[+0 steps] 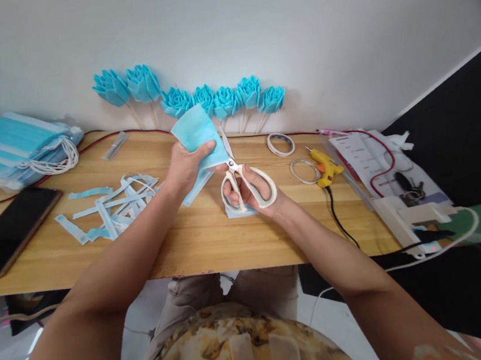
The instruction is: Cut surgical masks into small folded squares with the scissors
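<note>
My left hand (185,166) is closed on a piece of light blue mask fabric (196,128), its thumb lying across the front. A pair of white-handled scissors (263,187) is in my right hand (250,187), with fingers through both loops. The blades point up and away, right beside the fabric's right edge. Below my left hand, another blue piece (198,186) shows, partly hidden. More blue pieces (238,212) lie on the table under my right hand. Cut blue and white strips (108,206) are heaped to the left of my left forearm.
Several blue fabric flowers (225,100) on sticks lean along the wall. Face masks (18,141) are stacked at left, behind a phone (12,230). To the right are a tape roll (281,144), a yellow glue gun (326,167) with its cord, and a white power strip (399,221).
</note>
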### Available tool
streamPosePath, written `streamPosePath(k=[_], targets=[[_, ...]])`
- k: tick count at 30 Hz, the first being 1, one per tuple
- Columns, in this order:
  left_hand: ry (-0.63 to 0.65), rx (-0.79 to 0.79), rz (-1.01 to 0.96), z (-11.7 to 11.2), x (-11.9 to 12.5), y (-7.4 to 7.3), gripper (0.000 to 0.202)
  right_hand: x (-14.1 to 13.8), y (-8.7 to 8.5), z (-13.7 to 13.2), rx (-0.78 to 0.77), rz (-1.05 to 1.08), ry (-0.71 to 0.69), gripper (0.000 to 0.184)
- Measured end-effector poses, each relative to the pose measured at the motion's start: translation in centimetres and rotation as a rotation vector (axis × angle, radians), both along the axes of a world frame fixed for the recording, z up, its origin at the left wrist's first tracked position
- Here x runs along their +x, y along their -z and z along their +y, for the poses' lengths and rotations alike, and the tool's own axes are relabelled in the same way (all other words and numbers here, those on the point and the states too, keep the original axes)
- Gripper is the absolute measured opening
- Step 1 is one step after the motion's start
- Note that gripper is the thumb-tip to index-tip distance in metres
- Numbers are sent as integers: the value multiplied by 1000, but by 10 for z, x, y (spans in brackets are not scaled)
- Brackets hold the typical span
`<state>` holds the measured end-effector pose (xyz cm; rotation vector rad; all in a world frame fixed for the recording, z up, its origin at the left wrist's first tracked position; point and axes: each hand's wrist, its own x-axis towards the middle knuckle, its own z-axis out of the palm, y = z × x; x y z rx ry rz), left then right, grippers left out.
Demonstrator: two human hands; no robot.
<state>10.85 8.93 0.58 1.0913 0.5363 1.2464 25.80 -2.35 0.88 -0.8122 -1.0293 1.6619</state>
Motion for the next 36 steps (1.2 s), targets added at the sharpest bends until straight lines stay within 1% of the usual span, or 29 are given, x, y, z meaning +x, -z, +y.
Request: streamPosePath(k=[7,13,17,21,25,32,36], targets=[[-8,13,21,6,0,3,50,0,-2,-1,10,27,9,62],[17,43,11,8,-1,7,50,0,0,0,11,35,56,62],[35,52,11,8,-1,7,47,0,1,-1,14,17,71,61],[5,55,14,7,-1,5,48,0,4,1,22,1,87,63],[4,64,23,7,-1,5,49,0,6,2,24,16,94,66],[-31,43,27,8,-2,6,49,-3,1,-1,16,-6,107,67],[-6,15,29,9,-3,5,51,-4,0,-1,5,-26,117,68]])
